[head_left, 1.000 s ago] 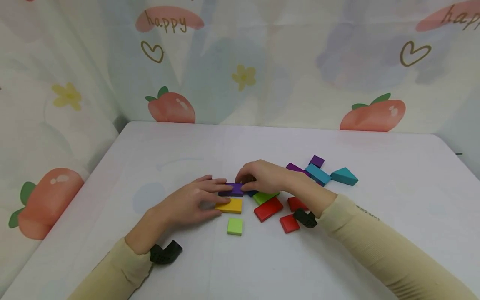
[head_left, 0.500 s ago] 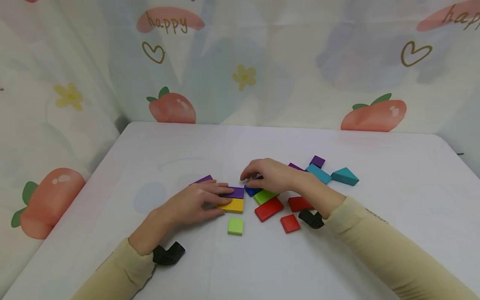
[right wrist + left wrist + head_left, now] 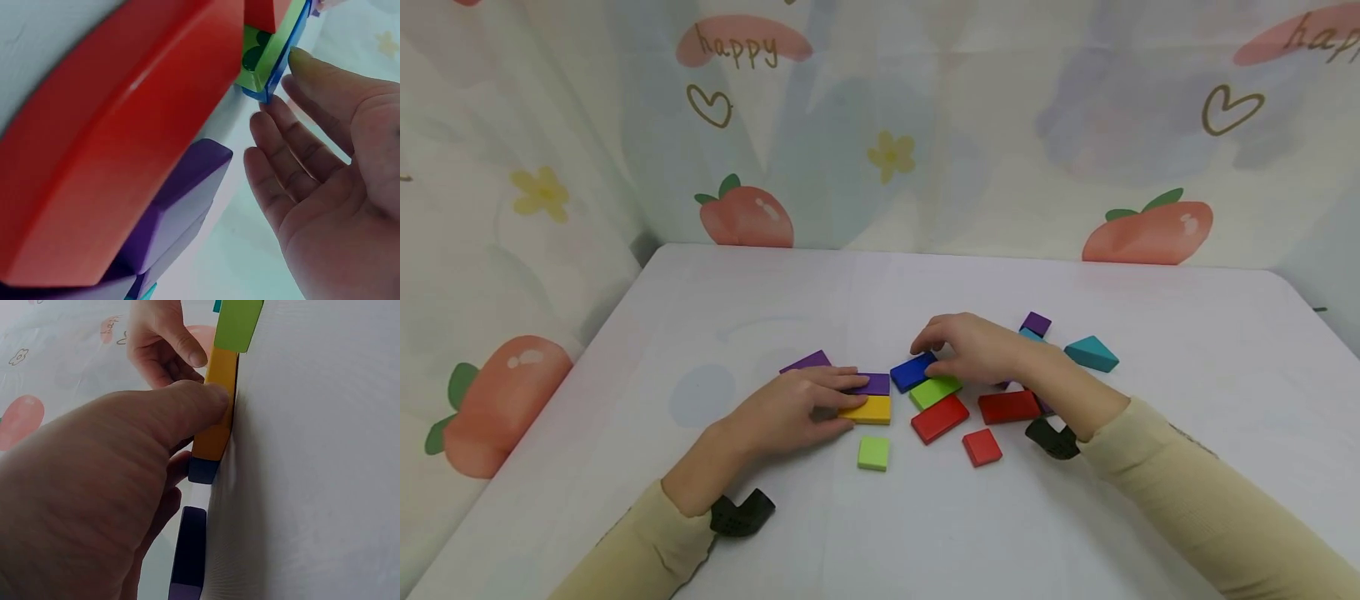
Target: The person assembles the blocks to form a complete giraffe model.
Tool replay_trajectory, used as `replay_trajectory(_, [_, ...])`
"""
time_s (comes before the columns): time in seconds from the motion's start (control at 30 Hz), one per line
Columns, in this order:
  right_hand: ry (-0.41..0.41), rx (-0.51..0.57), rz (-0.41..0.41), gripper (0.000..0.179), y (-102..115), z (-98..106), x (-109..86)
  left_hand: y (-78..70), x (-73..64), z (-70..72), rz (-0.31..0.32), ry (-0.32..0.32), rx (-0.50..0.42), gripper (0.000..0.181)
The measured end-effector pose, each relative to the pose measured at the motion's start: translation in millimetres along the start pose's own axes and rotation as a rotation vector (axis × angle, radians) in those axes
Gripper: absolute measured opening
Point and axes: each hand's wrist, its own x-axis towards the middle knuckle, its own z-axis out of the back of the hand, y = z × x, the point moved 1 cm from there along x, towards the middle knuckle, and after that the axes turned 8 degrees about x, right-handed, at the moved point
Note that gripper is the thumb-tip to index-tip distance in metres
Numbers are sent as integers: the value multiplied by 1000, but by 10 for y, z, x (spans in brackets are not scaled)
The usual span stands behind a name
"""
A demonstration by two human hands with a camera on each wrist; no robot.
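My left hand (image 3: 782, 408) rests over a yellow block (image 3: 871, 410) and a purple block (image 3: 874, 383), which lie side by side and touching. Its fingers stretch across their tops; in the left wrist view its thumb lies against the yellow block. A second purple block (image 3: 807, 361) shows beyond the knuckles, apart from the pair. My right hand (image 3: 977, 346) is bent loosely beside a blue block (image 3: 913, 372). The thumb tip is at the blue block's right end, and the fingers look apart from it. A green block (image 3: 936, 392) touches the blue one.
Red blocks (image 3: 939, 418) (image 3: 1008, 407) (image 3: 982, 447) lie before the right hand. A light green square block (image 3: 873, 453) stands nearer the front. Teal blocks (image 3: 1092, 354) and a small purple block (image 3: 1036, 323) lie behind the right forearm. Patterned curtains surround the white table (image 3: 745, 292).
The purple block has come nearer, closing its gap to the yellow block. My right hand has moved right, away from the purple block, uncovering the blue one. The left hand has barely moved.
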Motion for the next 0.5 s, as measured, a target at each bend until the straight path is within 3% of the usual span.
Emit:
replay_trajectory(0.3, [-5,9,14,34,4,-39,-55,18,-36,0,-23,-27,-4,37])
replay_trajectory(0.5, [-5,-50,43,33,5,-48,-53,28,-17,-10,-36,-41,-6,35])
